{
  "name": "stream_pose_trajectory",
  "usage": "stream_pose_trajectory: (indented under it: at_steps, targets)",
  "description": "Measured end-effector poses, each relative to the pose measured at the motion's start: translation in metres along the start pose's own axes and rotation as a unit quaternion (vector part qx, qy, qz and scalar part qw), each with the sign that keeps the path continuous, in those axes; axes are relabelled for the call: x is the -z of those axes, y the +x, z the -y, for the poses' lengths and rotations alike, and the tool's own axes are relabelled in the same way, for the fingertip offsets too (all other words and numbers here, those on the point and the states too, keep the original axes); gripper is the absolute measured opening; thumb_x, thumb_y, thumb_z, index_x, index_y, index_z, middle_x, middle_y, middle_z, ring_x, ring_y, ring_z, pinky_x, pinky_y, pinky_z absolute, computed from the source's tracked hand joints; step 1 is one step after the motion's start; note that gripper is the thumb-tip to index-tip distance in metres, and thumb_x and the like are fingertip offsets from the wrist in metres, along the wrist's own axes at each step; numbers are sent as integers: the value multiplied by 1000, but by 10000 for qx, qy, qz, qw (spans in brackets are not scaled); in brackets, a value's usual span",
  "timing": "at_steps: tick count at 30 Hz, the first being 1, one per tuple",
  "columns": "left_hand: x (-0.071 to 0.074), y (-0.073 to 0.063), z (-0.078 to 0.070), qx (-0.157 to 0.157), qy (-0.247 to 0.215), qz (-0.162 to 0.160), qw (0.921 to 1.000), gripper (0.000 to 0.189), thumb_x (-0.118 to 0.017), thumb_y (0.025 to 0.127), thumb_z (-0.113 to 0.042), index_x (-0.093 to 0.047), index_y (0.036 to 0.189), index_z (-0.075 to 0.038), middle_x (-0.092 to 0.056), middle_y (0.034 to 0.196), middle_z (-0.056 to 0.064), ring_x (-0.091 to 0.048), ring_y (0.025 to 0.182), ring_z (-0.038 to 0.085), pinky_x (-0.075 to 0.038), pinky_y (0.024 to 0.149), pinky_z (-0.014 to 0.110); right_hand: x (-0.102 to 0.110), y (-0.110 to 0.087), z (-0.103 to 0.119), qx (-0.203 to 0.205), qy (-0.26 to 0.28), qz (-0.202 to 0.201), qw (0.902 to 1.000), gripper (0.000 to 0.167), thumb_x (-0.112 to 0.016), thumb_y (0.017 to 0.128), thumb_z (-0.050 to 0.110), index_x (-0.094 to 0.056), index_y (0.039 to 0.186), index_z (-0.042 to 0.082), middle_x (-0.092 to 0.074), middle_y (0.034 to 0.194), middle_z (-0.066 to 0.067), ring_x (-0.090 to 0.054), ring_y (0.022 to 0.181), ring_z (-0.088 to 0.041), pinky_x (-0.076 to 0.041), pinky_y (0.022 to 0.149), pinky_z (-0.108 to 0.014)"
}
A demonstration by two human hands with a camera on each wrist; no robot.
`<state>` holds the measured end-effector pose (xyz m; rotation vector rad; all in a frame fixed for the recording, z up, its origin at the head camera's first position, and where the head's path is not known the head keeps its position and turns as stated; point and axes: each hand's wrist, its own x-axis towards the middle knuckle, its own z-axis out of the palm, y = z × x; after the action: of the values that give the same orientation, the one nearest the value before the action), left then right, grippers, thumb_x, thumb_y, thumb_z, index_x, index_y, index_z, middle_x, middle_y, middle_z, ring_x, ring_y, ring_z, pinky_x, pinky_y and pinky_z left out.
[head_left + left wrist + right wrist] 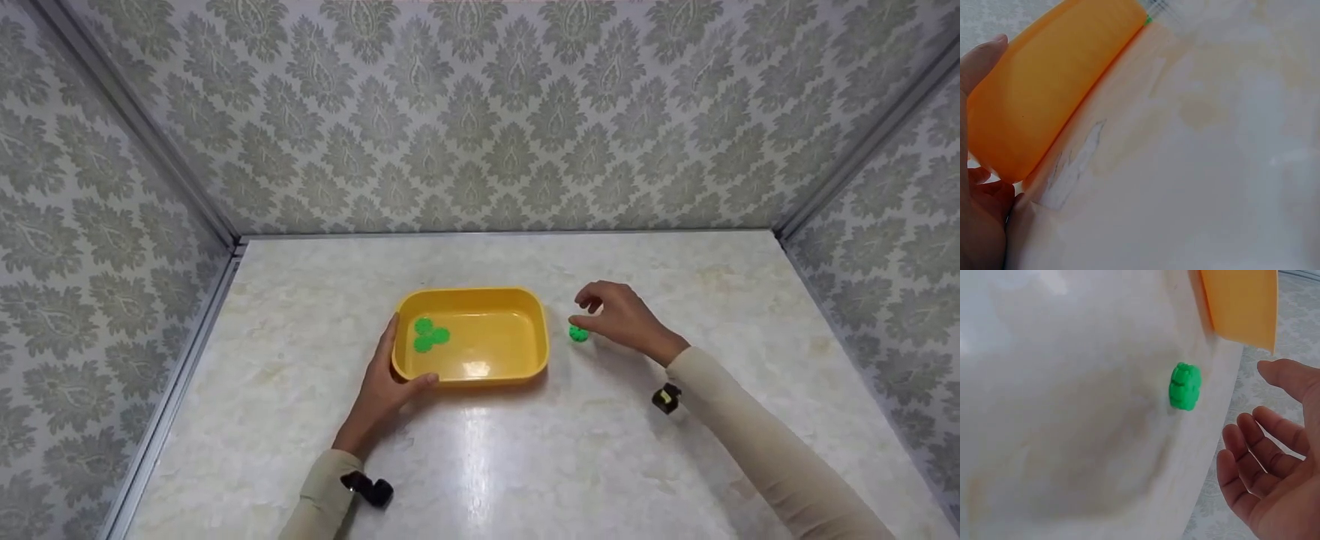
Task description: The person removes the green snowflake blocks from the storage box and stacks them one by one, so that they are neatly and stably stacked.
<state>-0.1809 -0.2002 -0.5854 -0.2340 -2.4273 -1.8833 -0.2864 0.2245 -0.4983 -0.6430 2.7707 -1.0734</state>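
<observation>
A yellow plastic tub (495, 375) sits on the table, and my left hand (382, 386) grips its left end. The thumb (988, 56) lies along the tub's near side, and the other fingers wrap round the left end. Three flat, round green pieces (440, 335) lie together in the left part of the tub. One more round green piece (1185, 387) with a notched edge rests on the table to the right of the tub. My right hand (626, 319) hovers just above it, fingers loosely bent, thumb apart, holding nothing.
The pale marbled table (300, 300) reaches to patterned walls (510, 120) at the back and both sides. A small black wrist camera (367, 489) is strapped to the left sleeve, and another wrist camera (666, 398) to the right.
</observation>
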Motion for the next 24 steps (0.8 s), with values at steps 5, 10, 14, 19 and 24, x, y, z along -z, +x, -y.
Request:
stream_pose_trajectory:
  at_steps: [5, 10, 14, 19, 24]
  targets:
    - [0, 0, 1, -21, 23, 10, 10000, 119, -92, 91, -24, -11, 179, -26, -17, 184, 3, -27, 165, 25, -26, 131, 52, -2, 4, 9, 142, 104, 15, 9998, 35, -86, 98, 24, -78, 122, -1, -76, 119, -20, -69, 102, -28, -59, 92, -49]
    - [0, 2, 1, -89, 193, -46, 9998, 119, -92, 91, -22, -13, 179, -18, -18, 184, 8, -26, 166, 29, -25, 132, 54, -5, 8, 23, 239, 239, 68, 9994, 33, -86, 99, 25, -78, 122, 2, -75, 121, -20, -71, 106, -34, -60, 92, -50]
    - [0, 3, 0, -109, 271, -81, 9995, 119, -92, 91, -21, -12, 179, -17, -19, 184, 8, -26, 166, 29, -25, 132, 53, -9, 13, 34, 356, 326, 115, 9988, 29, -86, 98, 24, -79, 120, 5, -75, 120, -18, -71, 108, -38, -59, 92, -49]
    - [0, 2, -2, 31, 289, -84, 9995, 120, -92, 91, -25, -12, 179, -19, -18, 184, 5, -24, 167, 26, -23, 133, 51, -16, 18, 45, 538, 419, 188, 9975, 33, -85, 98, 23, -79, 122, 1, -76, 121, -17, -70, 108, -37, -58, 91, -49]
    - [-1, 2, -2, 31, 263, -78, 9996, 120, -92, 91, -26, -11, 179, -21, -18, 184, 3, -24, 167, 26, -22, 134, 51, -24, 22, 54, 704, 429, 206, 9964, 32, -86, 98, 21, -79, 121, 0, -76, 120, -20, -70, 106, -36, -57, 93, -53]
